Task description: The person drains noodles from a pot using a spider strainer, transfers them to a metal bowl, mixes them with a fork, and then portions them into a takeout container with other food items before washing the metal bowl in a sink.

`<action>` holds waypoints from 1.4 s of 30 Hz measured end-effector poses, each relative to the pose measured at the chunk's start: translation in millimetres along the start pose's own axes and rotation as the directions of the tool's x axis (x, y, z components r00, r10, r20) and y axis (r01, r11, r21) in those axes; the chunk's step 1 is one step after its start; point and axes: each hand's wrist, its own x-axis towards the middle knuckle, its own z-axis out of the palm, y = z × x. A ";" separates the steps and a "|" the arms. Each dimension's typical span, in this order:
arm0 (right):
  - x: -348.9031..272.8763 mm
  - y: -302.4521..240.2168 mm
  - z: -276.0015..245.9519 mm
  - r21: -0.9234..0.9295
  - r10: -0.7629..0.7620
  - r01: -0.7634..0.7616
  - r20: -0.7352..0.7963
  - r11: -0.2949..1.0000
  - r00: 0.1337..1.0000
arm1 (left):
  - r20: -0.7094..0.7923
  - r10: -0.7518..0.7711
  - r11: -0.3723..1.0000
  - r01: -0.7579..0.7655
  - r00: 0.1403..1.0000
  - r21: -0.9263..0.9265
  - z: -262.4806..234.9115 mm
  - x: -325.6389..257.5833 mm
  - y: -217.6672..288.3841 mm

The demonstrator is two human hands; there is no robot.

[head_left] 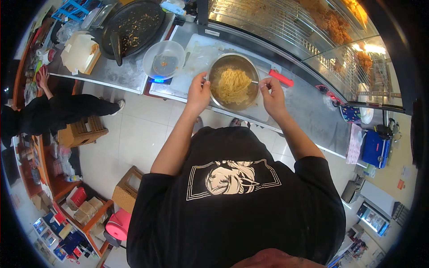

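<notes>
Noodle bowl: round silver metal bowl point(213, 96) with a heap of yellow noodles point(232, 85) inside, on the white cutting board point(196, 50) at the grey steel counter point(318, 123)
Left hand: left hand point(199, 93) curved around the bowl's left side, thumb at the rim, holding it
Right hand: right hand point(272, 94) partly curled at the right rim, thumb and forefinger by a thin metal stem point(254, 82); whether they grip it I cannot tell
Red handle: bright red handle point(282, 78) just beyond the right hand
Clear tub: round translucent plastic bowl point(148, 60) with brown bits, left of the noodles
Black pan: wide dark pan point(108, 41) strewn with crumbs, farther left
Cabinet: glass-fronted cabinet with wire racks point(268, 22), fried food point(337, 31) inside
</notes>
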 end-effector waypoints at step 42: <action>58.5 -140.8 -55.1 -0.656 -0.578 0.691 0.450 0.302 0.680 | 0.101 -0.282 0.904 0.299 0.954 -0.305 -16.8 -5.6 21.7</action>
